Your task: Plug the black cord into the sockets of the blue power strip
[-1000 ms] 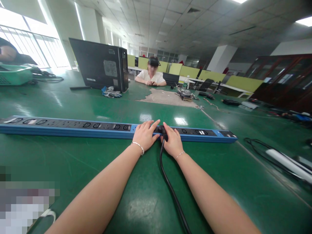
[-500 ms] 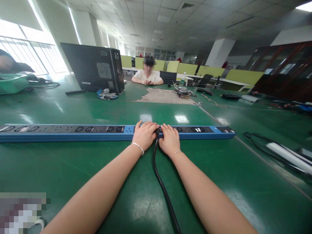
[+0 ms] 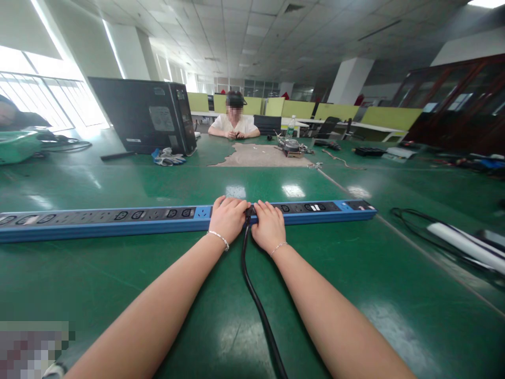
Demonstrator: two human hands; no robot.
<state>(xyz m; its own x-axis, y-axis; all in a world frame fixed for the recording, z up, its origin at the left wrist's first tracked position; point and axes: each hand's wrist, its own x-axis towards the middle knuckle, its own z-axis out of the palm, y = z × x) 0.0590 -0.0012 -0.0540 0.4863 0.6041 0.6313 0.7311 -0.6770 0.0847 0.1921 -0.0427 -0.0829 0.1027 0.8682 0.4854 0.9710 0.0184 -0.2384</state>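
A long blue power strip [image 3: 158, 228] with a black socket face lies across the green table in front of me. Near its middle, a black plug [image 3: 250, 213] sits at the sockets between my two hands. My left hand [image 3: 229, 217] is closed over the strip, thumb and forefinger against the plug's left side. From the right, my right hand [image 3: 269, 222] bends over the strip with its thumb side against the plug. A thick black cord [image 3: 254, 295] runs from the plug toward me between my forearms. My fingers partly hide the plug and the socket under it.
Beyond the strip stand a black computer case [image 3: 138, 116] and gloves [image 3: 169, 157]. A person [image 3: 234, 123] sits across the table. A green basket [image 3: 18, 147] is at far left. Cables [image 3: 410, 223] and a white bar [image 3: 461, 242] lie at right.
The view has tilted and shifted slightly, so the strip appears more slanted. Both hands stay at the plug; no clear movement of it against the strip shows.
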